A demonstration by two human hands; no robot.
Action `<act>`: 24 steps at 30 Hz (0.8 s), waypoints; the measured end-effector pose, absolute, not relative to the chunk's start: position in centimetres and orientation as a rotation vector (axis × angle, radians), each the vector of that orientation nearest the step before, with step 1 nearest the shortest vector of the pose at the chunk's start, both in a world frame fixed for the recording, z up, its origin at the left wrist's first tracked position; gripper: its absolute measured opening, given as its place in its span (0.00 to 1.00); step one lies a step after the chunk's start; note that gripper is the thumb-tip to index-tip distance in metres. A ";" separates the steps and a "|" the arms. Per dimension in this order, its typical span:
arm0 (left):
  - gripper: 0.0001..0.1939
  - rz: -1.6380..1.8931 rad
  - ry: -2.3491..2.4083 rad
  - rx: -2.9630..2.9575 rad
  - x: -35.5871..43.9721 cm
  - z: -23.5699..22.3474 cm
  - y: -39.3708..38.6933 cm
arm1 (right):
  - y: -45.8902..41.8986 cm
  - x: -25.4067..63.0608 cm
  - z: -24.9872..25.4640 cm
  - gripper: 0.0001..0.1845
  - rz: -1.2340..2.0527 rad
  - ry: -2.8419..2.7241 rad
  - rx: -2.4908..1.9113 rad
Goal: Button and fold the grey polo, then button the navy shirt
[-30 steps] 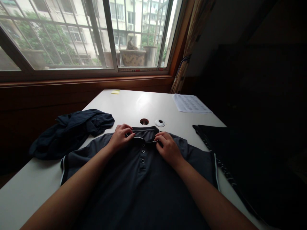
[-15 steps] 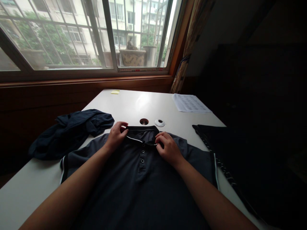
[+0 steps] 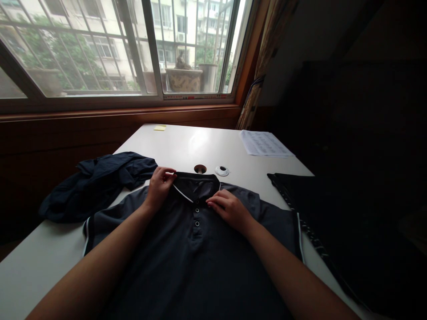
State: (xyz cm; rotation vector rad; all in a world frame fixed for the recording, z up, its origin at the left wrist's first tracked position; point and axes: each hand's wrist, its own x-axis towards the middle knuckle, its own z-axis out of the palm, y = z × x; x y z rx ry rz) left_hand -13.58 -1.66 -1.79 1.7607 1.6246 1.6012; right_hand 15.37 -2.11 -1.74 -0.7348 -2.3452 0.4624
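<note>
A dark grey polo shirt [image 3: 200,266] lies front up and spread out before me, with white piping on its black collar [image 3: 187,181] and sleeve cuffs. Three ringed buttons run down its placket [image 3: 196,223]. My left hand [image 3: 160,184] pinches the collar at its upper left corner, thumb against fingers. Lower on the other side, my right hand [image 3: 230,209] has its fingertips closed on the collar's front right point, close to the top button. Its fingers cover that tip of the collar.
A crumpled navy garment [image 3: 96,186] lies on the left of the white table [image 3: 180,146]. Dark folded cloth [image 3: 333,222] is at the right. Farther back are printed sheets [image 3: 265,143], a yellow note [image 3: 159,127], a cable hole [image 3: 200,169] and its white cover [image 3: 222,171].
My right hand has slid down and left along the collar toward the buttons. My left hand has shifted slightly up and left, and the collar's left edge now lies straighter.
</note>
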 end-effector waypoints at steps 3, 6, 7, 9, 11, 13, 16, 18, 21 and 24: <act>0.05 1.582 1.600 1.800 -13.5 -1.8 -1.7 | -2.0 15.3 -2.1 0.15 0.420 -2.255 -0.810; 0.04 1.572 1.528 1.869 -13.5 -2.0 -1.6 | -1.9 15.3 -2.5 0.19 0.314 -2.234 -0.926; 0.04 1.572 1.519 1.915 -13.5 -2.1 -1.6 | -1.8 15.2 -2.6 0.18 0.278 -2.246 -0.960; 0.04 1.556 1.550 2.069 -13.3 -2.1 -1.7 | -1.7 15.2 -2.8 0.16 0.229 -2.277 -1.005; 0.04 1.492 1.595 2.271 -12.7 -2.0 -2.0 | -1.6 15.2 -2.8 0.13 0.208 -2.295 -1.027; 0.05 1.375 1.547 2.461 -11.9 -1.8 -2.5 | -1.5 15.2 -2.8 0.10 0.195 -2.308 -1.039; 0.07 1.138 1.306 2.660 -10.4 -1.7 -3.1 | -1.7 15.1 -2.6 0.09 0.162 -2.340 -1.069; 0.09 0.980 1.188 2.731 -9.7 -1.8 -3.3 | -1.9 15.0 -2.4 0.08 0.126 -2.365 -1.100; 0.11 0.838 1.182 2.767 -9.1 -2.2 -3.6 | -2.4 14.8 -2.0 0.06 0.041 -2.404 -1.145; 0.13 0.804 1.239 2.788 -8.9 -2.3 -3.7 | -2.6 14.7 -1.6 0.05 -0.050 -2.442 -1.162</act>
